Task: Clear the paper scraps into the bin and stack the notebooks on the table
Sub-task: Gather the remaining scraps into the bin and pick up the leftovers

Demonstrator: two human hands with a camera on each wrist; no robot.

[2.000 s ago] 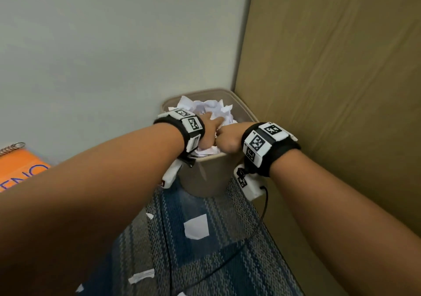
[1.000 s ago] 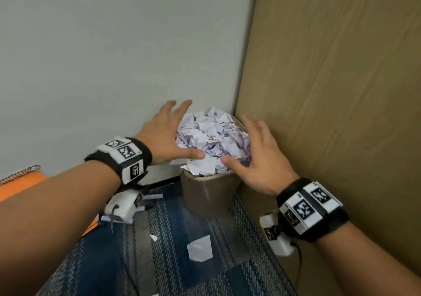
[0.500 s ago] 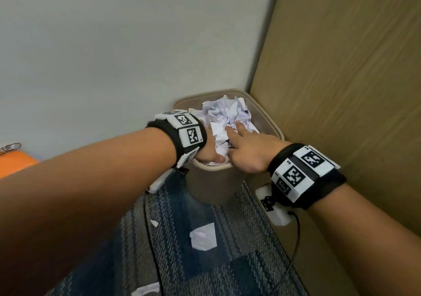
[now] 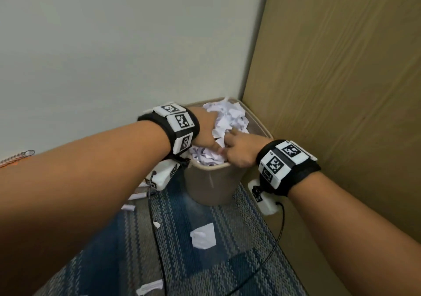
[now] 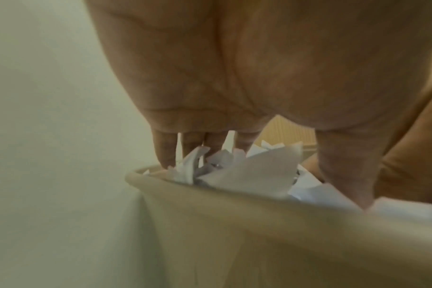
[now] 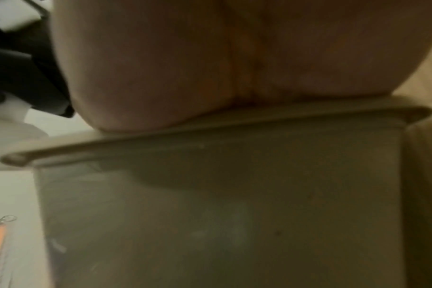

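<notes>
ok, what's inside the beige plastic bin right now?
The beige plastic bin holds crumpled white paper scraps heaped above its rim. The left hand and right hand press into the heap. Anything deeper is covered by paper and hands.

No text reads clearly; the wristbands (image 4: 180, 122) bear only coded square markers, seemingly.

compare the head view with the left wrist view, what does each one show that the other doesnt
Only the head view shows the right hand, loose scraps on the carpet, and a notebook's spiral edge. Only the left wrist view shows the left hand's straight fingers dipping into the paper. Both show the beige bin heaped with paper scraps.
</notes>
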